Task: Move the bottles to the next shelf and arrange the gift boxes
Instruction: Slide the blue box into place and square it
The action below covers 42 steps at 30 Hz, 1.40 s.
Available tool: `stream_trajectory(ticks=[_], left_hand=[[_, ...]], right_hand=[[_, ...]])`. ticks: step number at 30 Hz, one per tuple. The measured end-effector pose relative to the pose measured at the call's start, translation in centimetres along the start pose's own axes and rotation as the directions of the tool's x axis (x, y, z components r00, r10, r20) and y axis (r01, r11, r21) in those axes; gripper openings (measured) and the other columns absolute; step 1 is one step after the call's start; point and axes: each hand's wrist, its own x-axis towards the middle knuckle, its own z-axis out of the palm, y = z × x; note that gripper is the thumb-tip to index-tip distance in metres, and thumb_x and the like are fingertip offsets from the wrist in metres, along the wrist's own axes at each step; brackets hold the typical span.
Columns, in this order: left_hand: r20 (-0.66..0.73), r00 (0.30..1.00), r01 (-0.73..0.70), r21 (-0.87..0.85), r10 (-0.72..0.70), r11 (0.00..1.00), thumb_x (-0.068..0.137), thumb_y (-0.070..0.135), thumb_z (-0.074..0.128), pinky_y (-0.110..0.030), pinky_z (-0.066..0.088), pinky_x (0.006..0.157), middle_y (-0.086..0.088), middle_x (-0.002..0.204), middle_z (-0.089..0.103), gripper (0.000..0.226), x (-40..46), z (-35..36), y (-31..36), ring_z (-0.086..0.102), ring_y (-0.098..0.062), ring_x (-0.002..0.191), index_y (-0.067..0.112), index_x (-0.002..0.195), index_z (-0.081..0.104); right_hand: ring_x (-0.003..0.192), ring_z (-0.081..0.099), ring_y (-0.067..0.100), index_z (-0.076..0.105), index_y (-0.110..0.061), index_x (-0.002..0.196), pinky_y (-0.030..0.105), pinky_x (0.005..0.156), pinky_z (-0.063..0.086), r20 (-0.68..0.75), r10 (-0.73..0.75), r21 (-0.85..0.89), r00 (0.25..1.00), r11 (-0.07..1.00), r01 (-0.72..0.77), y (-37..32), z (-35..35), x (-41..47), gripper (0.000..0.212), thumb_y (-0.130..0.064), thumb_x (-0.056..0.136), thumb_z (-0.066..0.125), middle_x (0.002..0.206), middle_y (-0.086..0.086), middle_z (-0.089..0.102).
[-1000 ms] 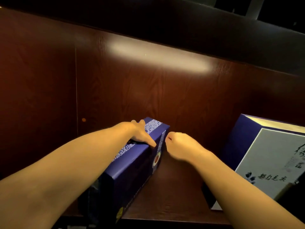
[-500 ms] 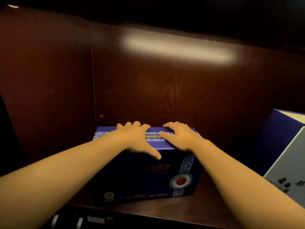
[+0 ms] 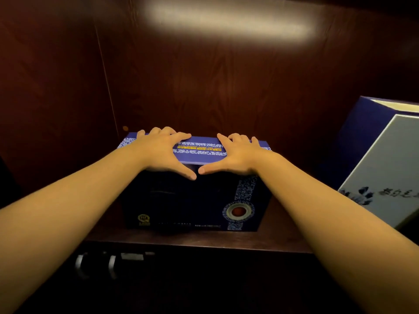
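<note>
While flat, both hands (image 3: pixel 161 150) atop box (image 3: pixel 195 200)

Two hands flat on a dark blue gift box on a wooden shelf

The left hand (image 3: pixel 162 150) and right hand (image 3: pixel 235 155) rest on top of the blue gift box (image 3: pixel 195 200), fingers spread, thumbs nearly meeting over its front edge. The box stands on the shelf (image 3: pixel 283 239); a second gift box (image 3: pixel 383 173), blue with a pale front, leans tilted at the right.

A display cabinet, as in a shop or showroom, is suggested: a dark wood-panelled shelf (image 3: pixel 197 242) is lit from twelve o'clock, and printed blue gift boxes (image 3: pixel 192 200) are stood at centre and three o'clock.
</note>
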Motion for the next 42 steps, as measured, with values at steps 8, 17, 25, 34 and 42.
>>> stream_trajectory(ticks=[8,17,25,34,42], left_hand=[[-0.011,1.000,-0.020,-0.047,0.020,0.999,0.025,0.106,0.048,-0.060,0.021,0.111,0.008,0.150,0.037,0.137,-0.9,-0.3,0.7,0.034,-0.024,0.137,0.052,0.148,0.025],[0.019,1.000,-0.022,-0.032,0.022,0.999,0.028,0.105,0.049,-0.059,0.023,0.109,0.010,0.151,0.038,0.135,-2.4,-0.7,-0.1,0.033,-0.024,0.138,0.051,0.149,0.025],[0.024,1.000,-0.002,-0.029,0.003,1.000,0.032,0.104,0.051,-0.063,0.024,0.111,0.008,0.155,0.034,0.134,-3.1,-1.2,-2.5,0.032,-0.026,0.141,0.048,0.150,0.025],[-0.067,0.998,-0.017,-0.057,0.014,0.998,0.033,0.104,0.050,-0.063,0.020,0.112,0.013,0.155,0.036,0.129,-2.8,-0.1,-4.0,0.031,-0.021,0.142,0.048,0.148,0.031],[-0.229,0.970,-0.092,-0.023,0.084,0.995,0.042,0.104,0.046,-0.049,0.038,0.104,0.013,0.143,0.047,0.116,-3.9,0.7,-4.3,0.041,-0.018,0.129,0.043,0.140,0.045]], right_hand=[[0.140,0.026,0.034,0.017,-0.030,0.155,0.065,0.114,0.008,-0.057,0.071,0.024,0.996,0.997,-0.069,-0.7,0.5,-2.1,0.149,-0.110,0.030,0.031,0.152,0.010,0.031],[0.132,0.036,0.033,0.033,-0.032,0.148,0.062,0.113,0.016,-0.096,0.060,0.073,0.994,0.996,-0.053,-2.0,0.4,-2.8,0.142,-0.109,0.029,0.037,0.142,0.008,0.043],[0.132,0.038,0.034,0.035,-0.030,0.148,0.064,0.112,0.018,-0.091,0.040,0.058,0.995,0.998,-0.034,-4.6,0.3,-1.7,0.141,-0.108,0.031,0.036,0.143,0.010,0.044],[0.140,0.030,0.033,0.022,-0.033,0.154,0.064,0.115,0.009,-0.097,0.041,0.048,0.994,0.998,-0.036,-5.0,1.1,-0.3,0.147,-0.111,0.030,0.031,0.153,0.007,0.035],[0.140,0.029,0.029,0.024,-0.038,0.153,0.063,0.113,0.017,-0.179,-0.101,-0.023,0.979,0.995,0.098,-5.1,1.7,-1.0,0.124,-0.107,0.049,0.024,0.155,0.003,0.032]])
